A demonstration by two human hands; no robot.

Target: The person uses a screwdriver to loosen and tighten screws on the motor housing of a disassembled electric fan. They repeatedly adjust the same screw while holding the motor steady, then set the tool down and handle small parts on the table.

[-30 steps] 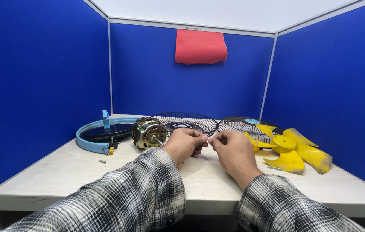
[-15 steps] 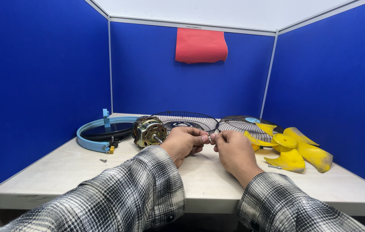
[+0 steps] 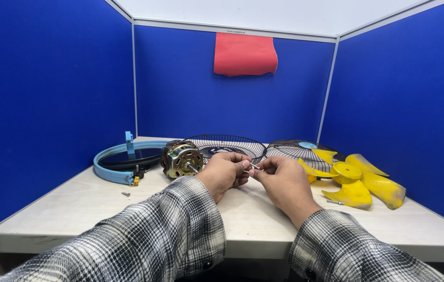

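Two hands, tiny part half-hidden

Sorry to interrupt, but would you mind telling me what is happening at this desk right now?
A person in a plaid shirt has both hands together above the table, the left hand and right hand pinching a small metal part between the fingertips. Just behind them lie a fan motor, two wire guards, a yellow fan blade and a light blue ring.

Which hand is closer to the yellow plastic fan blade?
Right. The right hand is just left of the yellow plastic fan blade; the left hand is farther left, by the motor.
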